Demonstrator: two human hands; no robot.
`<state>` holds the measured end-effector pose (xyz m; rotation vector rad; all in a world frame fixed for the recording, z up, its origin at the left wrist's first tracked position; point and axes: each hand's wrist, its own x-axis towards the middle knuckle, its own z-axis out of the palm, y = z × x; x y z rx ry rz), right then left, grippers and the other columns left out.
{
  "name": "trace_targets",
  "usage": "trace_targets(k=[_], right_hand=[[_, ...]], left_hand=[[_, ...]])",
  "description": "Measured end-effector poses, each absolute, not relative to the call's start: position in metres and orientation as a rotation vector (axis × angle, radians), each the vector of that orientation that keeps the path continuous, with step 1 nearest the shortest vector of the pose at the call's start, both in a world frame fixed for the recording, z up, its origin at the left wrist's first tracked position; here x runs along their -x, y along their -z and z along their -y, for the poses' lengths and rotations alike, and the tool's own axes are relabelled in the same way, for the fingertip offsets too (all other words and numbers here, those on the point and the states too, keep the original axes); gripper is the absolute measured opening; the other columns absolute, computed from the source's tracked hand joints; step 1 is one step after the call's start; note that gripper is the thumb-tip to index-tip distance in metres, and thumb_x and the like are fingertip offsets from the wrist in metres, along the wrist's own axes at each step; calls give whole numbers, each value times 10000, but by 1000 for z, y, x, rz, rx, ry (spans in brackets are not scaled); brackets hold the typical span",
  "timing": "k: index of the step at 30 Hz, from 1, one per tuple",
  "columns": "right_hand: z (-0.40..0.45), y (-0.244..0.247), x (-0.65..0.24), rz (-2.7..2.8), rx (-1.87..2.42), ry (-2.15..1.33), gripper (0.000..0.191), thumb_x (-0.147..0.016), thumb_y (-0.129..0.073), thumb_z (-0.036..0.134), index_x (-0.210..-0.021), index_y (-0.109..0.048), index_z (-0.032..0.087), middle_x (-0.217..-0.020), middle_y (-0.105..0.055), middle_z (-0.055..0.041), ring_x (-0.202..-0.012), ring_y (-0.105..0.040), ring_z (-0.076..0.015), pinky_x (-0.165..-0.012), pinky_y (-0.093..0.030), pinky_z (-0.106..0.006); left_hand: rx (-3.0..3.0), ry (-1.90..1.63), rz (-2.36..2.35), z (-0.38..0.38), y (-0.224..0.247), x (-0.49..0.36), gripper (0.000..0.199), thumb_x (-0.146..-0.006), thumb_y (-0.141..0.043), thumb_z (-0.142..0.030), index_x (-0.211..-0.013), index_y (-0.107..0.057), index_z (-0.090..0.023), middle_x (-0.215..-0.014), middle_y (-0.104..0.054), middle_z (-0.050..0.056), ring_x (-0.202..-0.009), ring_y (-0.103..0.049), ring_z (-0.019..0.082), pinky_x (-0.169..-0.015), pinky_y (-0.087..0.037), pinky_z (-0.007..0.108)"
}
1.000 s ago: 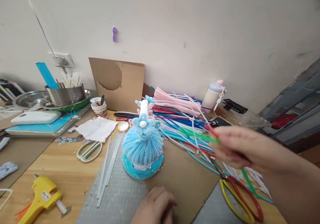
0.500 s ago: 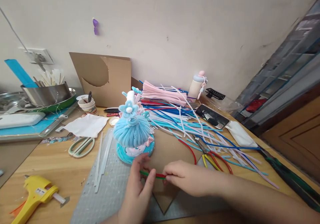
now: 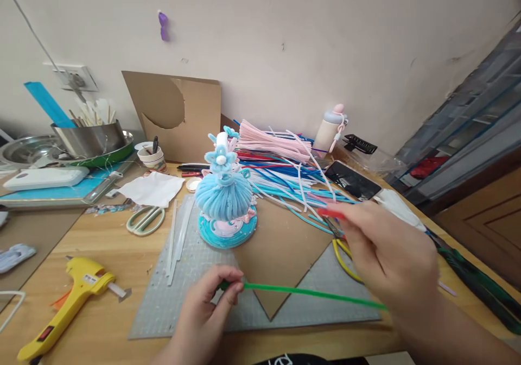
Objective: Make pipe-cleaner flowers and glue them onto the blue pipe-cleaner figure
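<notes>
Head view: scissors (image 3: 337,256) are partly hidden by the right hand (image 3: 391,251); its pinched, blurred red strand (image 3: 331,213) is now separated from the green strand (image 3: 313,293) gripped by the left hand (image 3: 207,305).

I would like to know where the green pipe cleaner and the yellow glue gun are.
Green pipe cleaner (image 3: 312,291): head view, middle of its visible length.
Yellow glue gun (image 3: 82,281): head view, body above the handle.

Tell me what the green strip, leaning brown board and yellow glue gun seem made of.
Green strip: probably a fuzzy, matte pipe cleaner by its soft edges, though blur hides the fibres.
Brown board: likely cardboard, dull, with a rough curved cut edge.
Yellow glue gun: apparently moulded plastic, smooth, faintly glossy, evenly coloured.
</notes>
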<state>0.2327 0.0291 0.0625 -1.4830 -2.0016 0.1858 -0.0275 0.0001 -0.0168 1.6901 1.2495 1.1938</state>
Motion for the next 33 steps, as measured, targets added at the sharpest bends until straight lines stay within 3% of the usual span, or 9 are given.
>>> trace_targets(k=[2, 5, 8, 14, 18, 23, 26, 30, 33], right_hand=[[-22, -60, -218, 2267, 1426, -255, 311, -945, -327, 379, -1068, -606, 323, -932, -662, -103, -851, -569, -268, -704, -371, -391], [-15, -40, -180, 2582, 1365, -587, 296, -950, -330, 286, -900, -620, 254, -830, -677, -71, -739, -594, -225, -617, -338, -346], [-14, -17, -153, 2552, 1335, -733, 234, -936, -359, 218, -925, -593, 213, -845, -688, -45, -739, -621, -200, -582, -315, -305], [-14, -4, -155, 2566, 1317, -731, 220, -952, -375, 238, -896, -584, 201, -876, -669, -29, -745, -613, -174, -580, -296, -277], [-23, -7, -179, 2558, 1387, -657, 202, -942, -411, 207, -835, -582, 194, -820, -632, -12, -748, -579, -159, -616, -322, -268], [-35, -1, -219, 2489, 1509, -583, 250, -960, -383, 217, -829, -595, 201, -818, -589, -17, -797, -550, -167, -689, -379, -282], [-39, 6, -241, 2530, 1520, -490, 244, -957, -398, 270, -919, -638, 250, -913, -614, -26, -889, -559, -194, -801, -396, -357], [-51, 12, -291, 2333, 1631, -133, 303, -946, -376, 347, -1129, -614, 308, -1150, -627, -51, -1095, -541, -255, -975, -309, -507], [-67, 20, -348, 2071, 1862, 144, 333, -912, -371, 351, -1077, -651, 282, -1126, -654, -81, -1055, -577, -295, -859, -406, -479]], left_hand=[[-1841, -1208, -1266, 0, 19, 30, 74, -810, -622, -185, -861, -656, -225, -742, -700, -5, -671, -674, 138, -611, -548, 218], [-1989, -1213, -1302, -1, 24, 31, 186, -818, -626, -181, -993, -646, -241, -819, -731, 5, -730, -699, 154, -664, -567, 242], [-2117, -1134, -1327, -2, 29, 31, 270, -844, -600, -189, -1108, -620, -246, -919, -738, 32, -794, -704, 174, -704, -571, 280], [-2176, -958, -1277, 2, 29, 37, 136, -892, -513, -203, -850, -639, -229, -780, -710, -4, -712, -671, 142, -631, -529, 229], [-2043, -935, -1512, 2, 29, 58, 189, -892, -496, -291, -767, -620, -223, -707, -692, -11, -622, -643, 145, -566, -501, 227], [-1924, -733, -1693, 1, 31, 86, 227, -883, -489, -366, -762, -630, -235, -719, -697, -10, -676, -656, 179, -607, -503, 267], [-1938, -624, -1689, -1, 34, 88, 233, -893, -472, -365, -790, -641, -242, -764, -696, -1, -736, -657, 196, -668, -512, 302], [-1986, -639, -1681, -3, 40, 86, 233, -902, -465, -378, -836, -646, -247, -842, -691, 16, -821, -650, 212, -740, -516, 340], [-1991, -692, -1720, -3, 45, 88, 213, -899, -480, -393, -894, -638, -250, -889, -691, 20, -857, -646, 218, -759, -518, 354]])
